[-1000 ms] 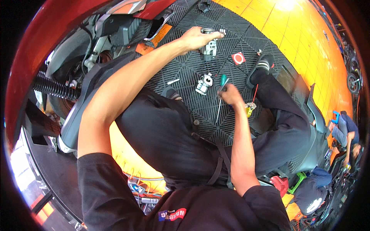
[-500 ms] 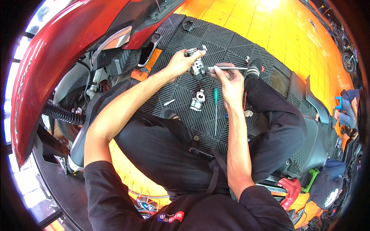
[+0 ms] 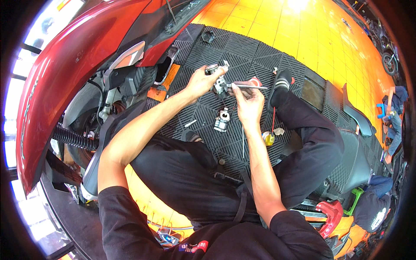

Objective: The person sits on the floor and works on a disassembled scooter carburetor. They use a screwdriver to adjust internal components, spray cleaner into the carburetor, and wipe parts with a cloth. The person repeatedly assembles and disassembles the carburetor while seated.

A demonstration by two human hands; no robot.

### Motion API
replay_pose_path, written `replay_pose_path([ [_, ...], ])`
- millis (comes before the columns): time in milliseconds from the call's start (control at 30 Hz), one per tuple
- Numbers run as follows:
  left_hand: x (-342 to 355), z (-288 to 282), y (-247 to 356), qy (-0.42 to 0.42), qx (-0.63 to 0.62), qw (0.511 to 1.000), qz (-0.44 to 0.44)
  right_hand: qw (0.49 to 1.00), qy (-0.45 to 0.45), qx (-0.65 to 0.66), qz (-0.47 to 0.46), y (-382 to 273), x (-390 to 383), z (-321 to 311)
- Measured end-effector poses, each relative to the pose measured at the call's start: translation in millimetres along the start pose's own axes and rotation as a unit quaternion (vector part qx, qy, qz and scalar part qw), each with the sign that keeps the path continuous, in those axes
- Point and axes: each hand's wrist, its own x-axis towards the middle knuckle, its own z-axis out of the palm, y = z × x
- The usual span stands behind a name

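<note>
My left hand (image 3: 203,80) grips a silver metal component, resembling a carburetor (image 3: 220,82), above the black floor mat (image 3: 197,108). In my right hand (image 3: 248,102), fingers closed, is a long silver tool (image 3: 259,87), its left end at the component's right side; whether it touches is unclear. Below, a second silver metal component (image 3: 221,123) lies on the mat, with a small white cylindrical piece (image 3: 190,123) to its left. A slim screwdriver shaft (image 3: 243,147) shows beside my right forearm, its handle hidden. A yellow spray can (image 3: 268,139) with a red straw sits right of that forearm.
A red motorcycle body (image 3: 56,78) fills the left. A dark seat (image 3: 353,169) and loose panel (image 3: 357,112) lie right, near a red part (image 3: 327,216). Orange tiles (image 3: 260,24) border the mat. Two other people (image 3: 392,125) (image 3: 372,208) are at the far right.
My right hand has risen from beside the green screwdriver to the component in my left hand, turning the silver tool horizontal. The view has shifted, showing more of the red motorcycle.
</note>
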Motion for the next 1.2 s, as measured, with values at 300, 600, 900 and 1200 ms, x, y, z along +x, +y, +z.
replay_pose_path([
  [300,8,5,-12,0.053,0.012,0.998,0.02,0.996,0.072,0.048,0.003,8,-6,11],
  [600,-7,7,10,0.039,0.006,0.999,-0.007,0.988,0.105,0.112,0.027,7,-8,9],
  [900,-2,11,-2,0.101,0.036,0.992,0.064,0.989,0.086,0.116,0.041,4,-5,6],
  [1200,-3,12,5,0.058,0.033,0.997,0.043,0.991,0.069,0.103,0.041,5,-4,2],
])
